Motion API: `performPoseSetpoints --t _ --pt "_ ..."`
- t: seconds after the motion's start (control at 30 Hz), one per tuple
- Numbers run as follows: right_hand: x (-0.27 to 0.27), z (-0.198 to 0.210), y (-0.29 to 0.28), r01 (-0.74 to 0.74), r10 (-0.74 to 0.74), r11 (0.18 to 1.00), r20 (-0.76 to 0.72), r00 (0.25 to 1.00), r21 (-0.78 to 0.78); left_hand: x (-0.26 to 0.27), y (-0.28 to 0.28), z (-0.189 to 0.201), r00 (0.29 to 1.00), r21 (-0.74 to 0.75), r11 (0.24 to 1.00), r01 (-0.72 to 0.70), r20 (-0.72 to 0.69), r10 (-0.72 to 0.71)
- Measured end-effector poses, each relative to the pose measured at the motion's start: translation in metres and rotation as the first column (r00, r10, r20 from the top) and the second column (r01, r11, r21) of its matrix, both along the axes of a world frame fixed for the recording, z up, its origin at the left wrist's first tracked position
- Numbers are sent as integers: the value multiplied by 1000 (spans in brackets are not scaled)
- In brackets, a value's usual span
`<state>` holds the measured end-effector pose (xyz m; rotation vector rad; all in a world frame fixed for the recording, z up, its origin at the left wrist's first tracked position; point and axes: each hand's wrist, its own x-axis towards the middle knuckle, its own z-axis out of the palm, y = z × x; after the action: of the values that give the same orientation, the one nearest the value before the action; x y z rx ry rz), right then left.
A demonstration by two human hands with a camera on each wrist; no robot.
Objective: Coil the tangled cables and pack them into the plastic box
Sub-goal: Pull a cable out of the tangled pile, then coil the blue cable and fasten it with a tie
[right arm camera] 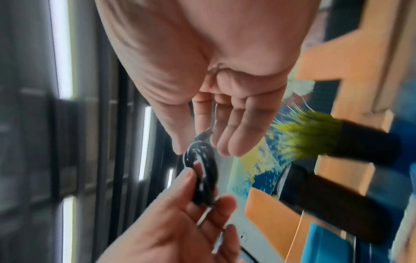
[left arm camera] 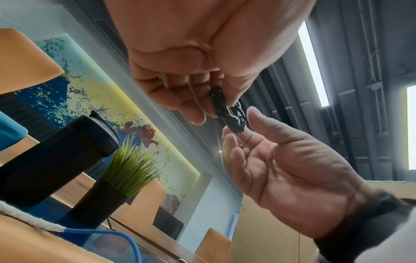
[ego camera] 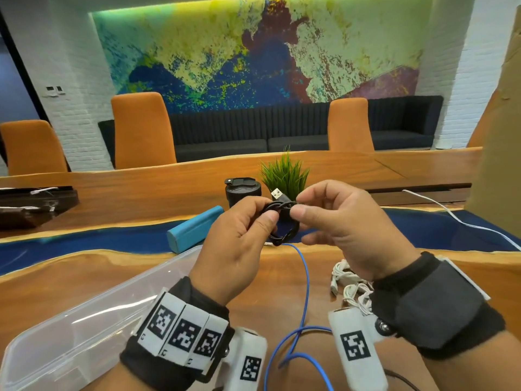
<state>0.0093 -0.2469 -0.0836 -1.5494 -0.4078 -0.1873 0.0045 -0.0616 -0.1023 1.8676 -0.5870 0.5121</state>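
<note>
A small coiled black USB cable (ego camera: pixel 282 221) is held up above the table between both hands. My left hand (ego camera: pixel 245 235) grips the coil's left side with thumb and fingers. My right hand (ego camera: pixel 324 213) pinches the coil's top right, just below its silver USB plug (ego camera: pixel 277 193). The left wrist view shows the black cable (left arm camera: pixel 227 112) squeezed between the fingers of both hands; the right wrist view shows the coil (right arm camera: pixel 202 170) as a ring. The clear plastic box (ego camera: pixel 84 320) sits at the lower left. A loose blue cable (ego camera: pixel 306 292) and a white cable bundle (ego camera: pixel 349 286) lie on the table.
A turquoise case (ego camera: pixel 194 228), a black lidded tumbler (ego camera: pixel 242 191) and a potted grass plant (ego camera: pixel 284 176) stand behind my hands. A white cable (ego camera: pixel 462 221) trails along the right side. Cardboard (ego camera: pixel 499 136) rises at the far right. Orange chairs line the table's far edge.
</note>
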Motion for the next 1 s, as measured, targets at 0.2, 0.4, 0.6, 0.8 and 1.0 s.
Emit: performPoseSetpoints --t 0.2,0.4,0.6,0.8,1.0 --pt "-6 10 -1 285 -180 883 291 940 -374 -10 -8 9 1000 50 999 -11 -8 12" --pt "-13 42 -62 401 -358 873 194 913 -277 -16 0 26 996 178 980 -89 19 87" --pt "-3 31 -114 223 -380 597 -27 924 -771 -20 7 31 993 402 910 -100 -23 119" --pt "5 -29 -106 -47 -339 130 -89 937 -990 -38 6 37 989 687 724 51 -137 60" --pt "-7 -16 -83 152 -248 -156 188 950 -976 -38 13 43 995 639 768 33 -92 34"
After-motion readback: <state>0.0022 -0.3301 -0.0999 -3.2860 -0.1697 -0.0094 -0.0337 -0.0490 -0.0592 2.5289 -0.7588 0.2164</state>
